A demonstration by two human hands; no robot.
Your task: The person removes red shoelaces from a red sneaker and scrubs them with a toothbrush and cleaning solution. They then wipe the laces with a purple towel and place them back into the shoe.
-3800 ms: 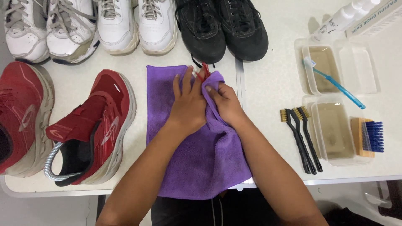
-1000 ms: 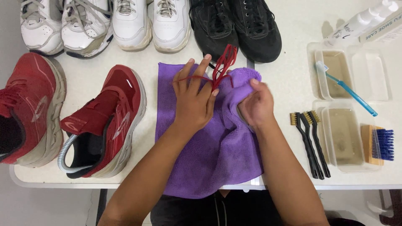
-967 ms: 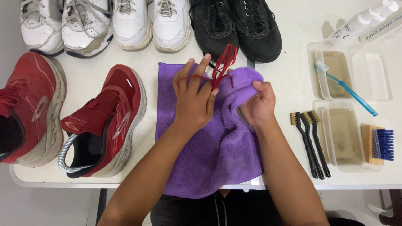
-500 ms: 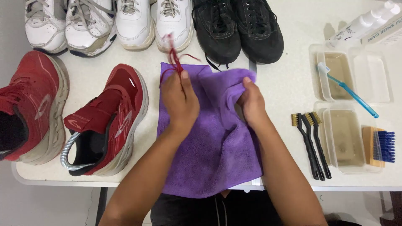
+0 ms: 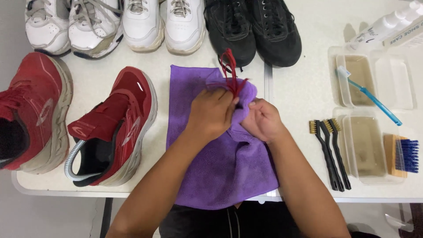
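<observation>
Both hands pinched shut at the purple microfibre cloth [image 5: 220, 158]: left hand [image 5: 212, 113] gripped the red shoelace [image 5: 230, 72], right hand [image 5: 262, 120] bunched cloth around it. Lace above the grip hung free, seemingly partly wiped.

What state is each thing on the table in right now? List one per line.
Left hand: gripping the red lace.
Right hand: bunching the purple cloth.
Purple cloth: spread flat, top corner gathered.
Red lace: pinched, loose end sticking up.
Near red shoe: unlaced, tongue open.
Trays: holding cloudy liquid.
Toothbrush: resting across a tray.
</observation>
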